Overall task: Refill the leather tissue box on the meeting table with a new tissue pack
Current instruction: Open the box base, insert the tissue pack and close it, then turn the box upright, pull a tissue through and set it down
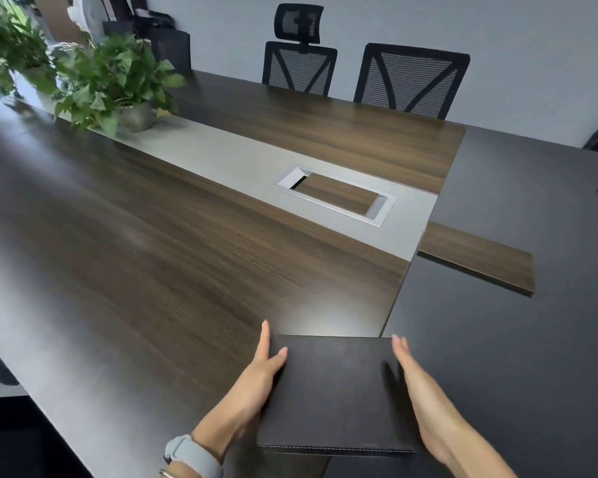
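A dark leather tissue box sits near the front edge of the meeting table, with a plain flat face up and light stitching along its near edge. No slot or tissue shows on that face. My left hand presses against the box's left side, thumb resting on top. My right hand lies flat along its right side, fingers straight. Both hands clasp the box between them. No new tissue pack is in view.
A metal-framed cable hatch sits in the table's grey centre strip. A loose wood-grain panel lies to its right. A potted plant stands at the far left. Two black mesh chairs are behind the table.
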`<state>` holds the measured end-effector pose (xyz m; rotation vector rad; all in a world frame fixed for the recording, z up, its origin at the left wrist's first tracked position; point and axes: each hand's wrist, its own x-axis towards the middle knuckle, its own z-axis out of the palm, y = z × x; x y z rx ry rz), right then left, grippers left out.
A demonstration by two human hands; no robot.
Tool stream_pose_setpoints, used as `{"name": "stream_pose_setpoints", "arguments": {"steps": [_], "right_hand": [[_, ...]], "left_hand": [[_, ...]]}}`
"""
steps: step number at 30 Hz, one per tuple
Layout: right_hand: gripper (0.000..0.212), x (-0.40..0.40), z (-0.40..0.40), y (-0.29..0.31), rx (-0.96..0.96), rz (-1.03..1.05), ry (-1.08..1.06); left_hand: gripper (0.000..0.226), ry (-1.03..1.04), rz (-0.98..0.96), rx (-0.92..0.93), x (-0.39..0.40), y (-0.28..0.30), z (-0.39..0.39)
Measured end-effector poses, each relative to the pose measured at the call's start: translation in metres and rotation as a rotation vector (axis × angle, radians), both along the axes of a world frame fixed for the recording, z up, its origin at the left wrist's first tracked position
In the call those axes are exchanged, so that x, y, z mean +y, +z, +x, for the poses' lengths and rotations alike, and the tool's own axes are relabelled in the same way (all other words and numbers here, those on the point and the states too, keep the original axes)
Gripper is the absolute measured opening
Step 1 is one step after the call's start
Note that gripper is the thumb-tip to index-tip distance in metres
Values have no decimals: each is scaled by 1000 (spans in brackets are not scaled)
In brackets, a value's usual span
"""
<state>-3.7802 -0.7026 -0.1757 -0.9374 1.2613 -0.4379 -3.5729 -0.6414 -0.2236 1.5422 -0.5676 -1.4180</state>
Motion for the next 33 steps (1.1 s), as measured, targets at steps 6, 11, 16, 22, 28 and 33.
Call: {"name": "stream_pose_setpoints", "arguments": {"steps": [6,11,16,22,28,33], "right_hand": [[42,-1,-1,-8,153,16,-22],[33,-2,-15,1,92,-2,-187],[31,-6,-52,22,2,-175,-466],[32,6,-99,6,165,-472,-541],[54,24,-141,-40,31,-482,-581],[44,25,-146,-46,29,-495,-619]], "left_hand": [[67,102,75,47,9,-4,-9],[50,66,51,163,10,16,-23],[62,139,-232,212,-22,37,-53],[30,103,-225,46,-54,30,-101],[26,122,-269,165,-56,16,-133],[40,93,-271,111,-52,9,-137]]}}
